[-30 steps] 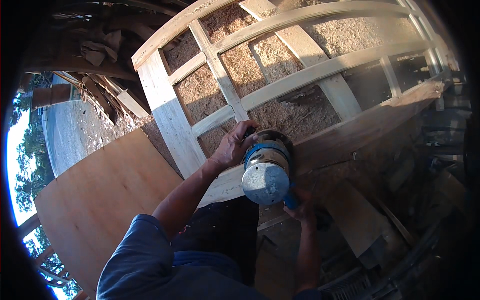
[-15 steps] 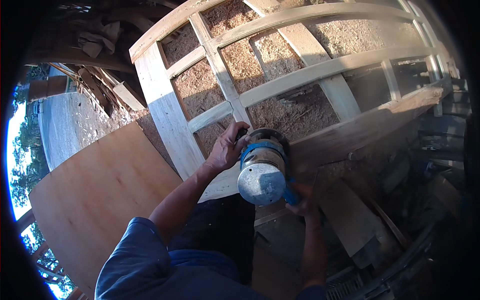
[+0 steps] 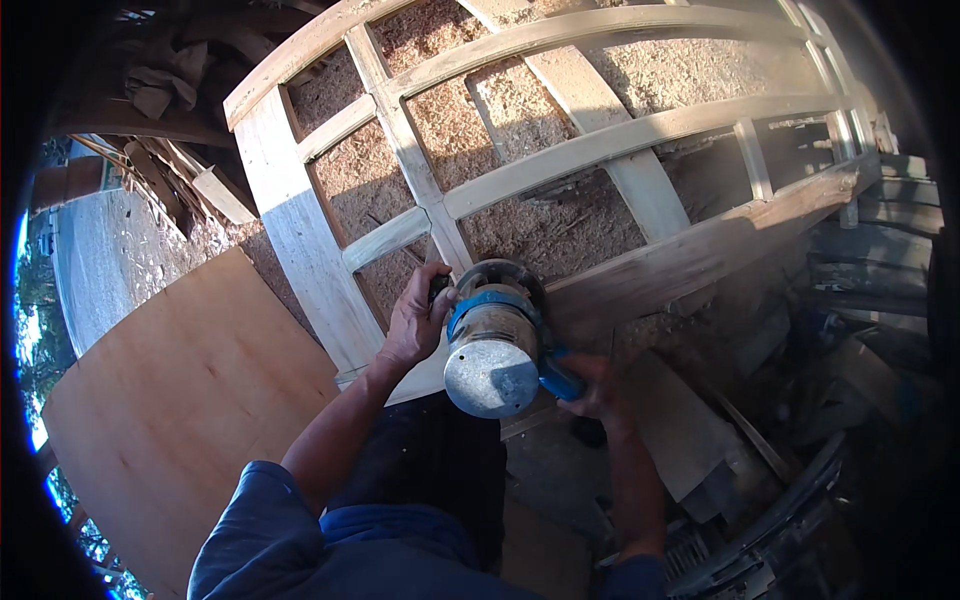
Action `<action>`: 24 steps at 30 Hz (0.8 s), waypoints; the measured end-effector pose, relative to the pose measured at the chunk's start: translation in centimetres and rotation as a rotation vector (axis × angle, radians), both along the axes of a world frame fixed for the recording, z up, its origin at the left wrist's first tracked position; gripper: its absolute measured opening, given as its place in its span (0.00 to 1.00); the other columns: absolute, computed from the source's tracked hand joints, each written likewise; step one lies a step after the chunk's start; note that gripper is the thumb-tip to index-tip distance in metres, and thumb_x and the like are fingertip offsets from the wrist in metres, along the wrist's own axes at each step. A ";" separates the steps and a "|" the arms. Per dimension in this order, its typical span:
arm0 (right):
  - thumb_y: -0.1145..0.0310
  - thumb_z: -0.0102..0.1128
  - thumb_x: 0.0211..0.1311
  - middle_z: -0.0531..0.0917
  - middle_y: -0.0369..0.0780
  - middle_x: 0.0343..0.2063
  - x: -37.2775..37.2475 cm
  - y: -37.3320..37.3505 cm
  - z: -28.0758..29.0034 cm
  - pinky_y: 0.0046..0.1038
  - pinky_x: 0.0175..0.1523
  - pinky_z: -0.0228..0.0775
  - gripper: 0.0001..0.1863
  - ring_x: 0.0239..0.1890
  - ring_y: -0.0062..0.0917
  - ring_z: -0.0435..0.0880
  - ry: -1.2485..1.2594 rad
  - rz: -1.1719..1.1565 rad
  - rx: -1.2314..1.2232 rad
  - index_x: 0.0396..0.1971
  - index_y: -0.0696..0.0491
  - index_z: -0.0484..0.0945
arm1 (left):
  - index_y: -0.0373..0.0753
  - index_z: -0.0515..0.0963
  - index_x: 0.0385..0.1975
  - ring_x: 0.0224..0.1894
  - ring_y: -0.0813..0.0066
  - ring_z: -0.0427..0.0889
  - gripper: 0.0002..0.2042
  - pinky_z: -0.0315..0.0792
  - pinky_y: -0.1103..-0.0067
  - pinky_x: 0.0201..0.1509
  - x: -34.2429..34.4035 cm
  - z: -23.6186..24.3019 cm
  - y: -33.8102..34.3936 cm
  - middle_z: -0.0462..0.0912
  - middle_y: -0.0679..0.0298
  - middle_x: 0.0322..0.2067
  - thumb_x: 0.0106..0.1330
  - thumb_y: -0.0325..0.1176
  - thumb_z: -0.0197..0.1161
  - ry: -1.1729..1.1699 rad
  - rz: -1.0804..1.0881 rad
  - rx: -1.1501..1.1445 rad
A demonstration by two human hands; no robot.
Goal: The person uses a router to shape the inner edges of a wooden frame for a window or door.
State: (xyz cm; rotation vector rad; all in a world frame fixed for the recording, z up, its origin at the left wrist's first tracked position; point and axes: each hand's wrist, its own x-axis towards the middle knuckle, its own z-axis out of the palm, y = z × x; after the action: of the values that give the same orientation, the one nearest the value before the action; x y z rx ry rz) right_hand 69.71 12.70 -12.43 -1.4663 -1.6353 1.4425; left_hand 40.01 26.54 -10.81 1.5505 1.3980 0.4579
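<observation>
A router with a silver cylindrical motor and a blue collar stands on the near corner of a wooden lattice frame. My left hand is wrapped round its dark side knob. On the other side my right hand grips the blue handle, partly in shadow. The motor housing and dark round base hide the bit and the wood under them. Bars of the frame cross into several openings, and its near rail runs off to the right.
Wood shavings cover the ground under the frame. A thin wooden sheet leans at the left, by my left arm. Scrap sticks lie at the far left. Boards and dark clutter crowd the lower right.
The whole scene has shifted slightly left in view. The router stays at nearly the same spot on the frame, and its blue handle sits a little higher in the picture. Both grips are kept.
</observation>
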 end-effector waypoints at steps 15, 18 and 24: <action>0.71 0.75 0.30 0.84 0.48 0.39 -0.4 0.7 -0.8 0.34 0.48 0.78 0.30 0.41 0.40 0.85 0.001 -0.014 0.020 0.43 0.56 0.80 | 0.38 0.67 0.54 0.38 0.68 0.78 0.15 0.72 0.72 0.46 0.6 -0.1 -0.3 0.74 0.57 0.37 0.73 0.37 0.53 -0.083 0.136 0.000; 0.70 0.73 0.32 0.85 0.48 0.38 -0.4 0.4 -0.9 0.34 0.47 0.78 0.27 0.41 0.41 0.86 -0.001 -0.020 0.046 0.41 0.57 0.81 | 0.38 0.67 0.55 0.37 0.69 0.78 0.15 0.72 0.73 0.44 0.7 -0.8 -0.7 0.73 0.57 0.36 0.73 0.37 0.53 -0.078 0.120 0.089; 0.70 0.69 0.37 0.85 0.46 0.34 -1.1 1.5 -0.2 0.35 0.42 0.78 0.23 0.36 0.40 0.86 -0.041 0.008 0.071 0.40 0.57 0.80 | 0.38 0.67 0.55 0.38 0.68 0.78 0.15 0.72 0.72 0.46 0.0 -1.4 -0.5 0.74 0.56 0.37 0.73 0.35 0.53 -0.117 0.167 0.031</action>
State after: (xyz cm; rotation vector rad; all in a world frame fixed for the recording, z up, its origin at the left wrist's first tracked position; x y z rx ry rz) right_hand 68.65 14.24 -12.61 -1.4606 -1.7015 1.3522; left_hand 39.99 26.05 -12.18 1.4135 1.4406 0.6645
